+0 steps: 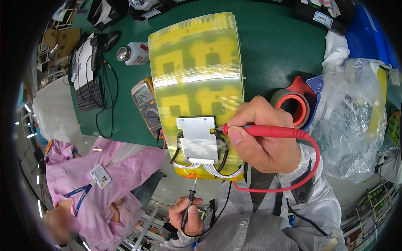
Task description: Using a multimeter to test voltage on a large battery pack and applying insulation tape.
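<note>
A yellow taped battery pack [184, 83] lies on the green table, with a silver circuit module [199, 136] strapped by clear tape near its close end. White and black wires run from that module. My right hand [266, 140] pinches a red multimeter probe [268, 131], its tip at a black-wire terminal on the module's right side. My left hand [188, 217] grips a black probe [187, 209] below the pack, its metal tip by an orange piece [193, 176] on the pack's near edge. Contact there is hard to tell. Left of the pack rests a yellow-rimmed multimeter [147, 106] with its display lit.
A tape dispenser [295, 106] with a red core and crumpled clear plastic bags [351, 117] lie at the right. To the left are a white bottle [134, 53], a barcode scanner [99, 50] and a keyboard [90, 95]. A person in pink [100, 180] stands at the lower left.
</note>
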The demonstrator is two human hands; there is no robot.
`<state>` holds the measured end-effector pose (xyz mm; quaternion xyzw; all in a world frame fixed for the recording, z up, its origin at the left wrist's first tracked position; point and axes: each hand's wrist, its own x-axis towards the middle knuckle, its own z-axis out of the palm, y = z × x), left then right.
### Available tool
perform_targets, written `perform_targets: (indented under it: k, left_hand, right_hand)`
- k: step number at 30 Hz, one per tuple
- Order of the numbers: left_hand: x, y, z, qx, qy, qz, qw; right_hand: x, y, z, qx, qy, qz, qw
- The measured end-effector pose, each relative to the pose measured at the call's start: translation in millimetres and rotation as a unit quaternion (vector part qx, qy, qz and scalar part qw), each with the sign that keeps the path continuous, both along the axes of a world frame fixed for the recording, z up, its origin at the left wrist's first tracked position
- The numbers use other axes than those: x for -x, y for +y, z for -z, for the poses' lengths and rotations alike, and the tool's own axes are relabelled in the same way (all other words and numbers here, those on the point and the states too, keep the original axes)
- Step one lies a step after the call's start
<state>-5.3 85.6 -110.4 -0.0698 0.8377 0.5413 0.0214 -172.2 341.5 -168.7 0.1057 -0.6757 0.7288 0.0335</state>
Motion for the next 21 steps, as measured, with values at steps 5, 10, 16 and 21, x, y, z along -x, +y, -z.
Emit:
perform_targets:
  k: [5, 10, 16, 21]
  left_hand:
    - [20.9, -13.8, -10.8, 0.009, 0.001, -0.01, 1.0]
    - [49.9, -14.7, 2.2, -0.024, -0.015, 0.005, 1.0]
    - [38.7, -26.0, -19.6, -0.041, -0.044, -0.003, 0.998]
    - [49.6, -23.7, -3.5, -0.04, -0.058, 0.003, 0.997]
  right_hand:
    - [18.6, -18.6, -8.2, 0.022, -0.055, 0.018, 0.998]
    - [38.7, -20.0, 6.8, -0.006, -0.064, 0.028, 0.998]
    - [13.7, -27.6, -3.6, -0.022, -0.072, 0.011, 0.997]
    - [21.4, -25.0, 14.6, -0.05, -0.074, 0.022, 0.996]
